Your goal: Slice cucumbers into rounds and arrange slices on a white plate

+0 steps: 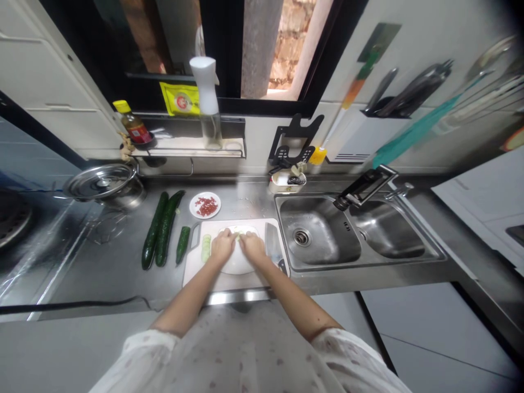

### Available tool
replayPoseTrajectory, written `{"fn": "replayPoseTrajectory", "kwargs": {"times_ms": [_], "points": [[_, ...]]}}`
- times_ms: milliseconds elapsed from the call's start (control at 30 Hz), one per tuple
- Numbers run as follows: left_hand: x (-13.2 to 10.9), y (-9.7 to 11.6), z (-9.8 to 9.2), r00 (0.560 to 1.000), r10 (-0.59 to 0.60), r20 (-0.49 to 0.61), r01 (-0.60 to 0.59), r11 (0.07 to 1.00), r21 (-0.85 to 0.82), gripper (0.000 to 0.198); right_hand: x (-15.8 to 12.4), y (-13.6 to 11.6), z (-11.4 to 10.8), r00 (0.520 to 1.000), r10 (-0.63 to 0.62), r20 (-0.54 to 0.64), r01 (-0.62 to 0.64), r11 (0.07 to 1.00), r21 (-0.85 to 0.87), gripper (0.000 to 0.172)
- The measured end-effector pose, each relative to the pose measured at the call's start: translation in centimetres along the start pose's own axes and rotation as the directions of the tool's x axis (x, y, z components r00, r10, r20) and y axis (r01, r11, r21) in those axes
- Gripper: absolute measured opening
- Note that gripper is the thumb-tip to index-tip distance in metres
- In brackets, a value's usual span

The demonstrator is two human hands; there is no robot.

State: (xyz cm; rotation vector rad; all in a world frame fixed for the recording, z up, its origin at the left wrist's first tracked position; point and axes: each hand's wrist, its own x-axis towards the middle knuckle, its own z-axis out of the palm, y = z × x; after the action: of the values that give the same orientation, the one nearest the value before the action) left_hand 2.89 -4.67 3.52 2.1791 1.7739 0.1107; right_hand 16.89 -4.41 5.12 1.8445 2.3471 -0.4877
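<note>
Between fingers [227, 234]; pale green cucumber [237, 236]

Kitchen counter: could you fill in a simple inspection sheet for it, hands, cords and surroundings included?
Surface: steel counter, cutting board near its front edge.
Things at work: white dish, pale green slices and knife on the board; two long cucumbers and a shorter piece to its left; small plate of red bits behind it.
Clutter: lidded pot, back left; utensil holder near the sink.
Hands: left hand and right hand meet over the dish; grip unclear.
Cables: dark cord along the front left.
Surroundings: double sink at right; window behind.
</note>
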Motion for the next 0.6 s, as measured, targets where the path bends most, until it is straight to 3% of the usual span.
{"fn": "replayPoseTrajectory", "kwargs": {"times_ms": [400, 600], "points": [[0.03, -0.24, 0.04, 0.999, 0.025, 0.039, -0.025, 1.0, 0.015, 0.034, -0.88, -0.79, 1.16, 1.0, 0.005, 0.02, -0.005, 1.0, 0.015, 0.036], [0.39, -0.64, 0.14, 0.999, -0.012, -0.041, 0.012, 1.0, -0.013, 0.036, -0.51, 0.02, 0.37, 0.999, 0.036, -0.012, -0.035, 0.999, 0.029, 0.037]]}}
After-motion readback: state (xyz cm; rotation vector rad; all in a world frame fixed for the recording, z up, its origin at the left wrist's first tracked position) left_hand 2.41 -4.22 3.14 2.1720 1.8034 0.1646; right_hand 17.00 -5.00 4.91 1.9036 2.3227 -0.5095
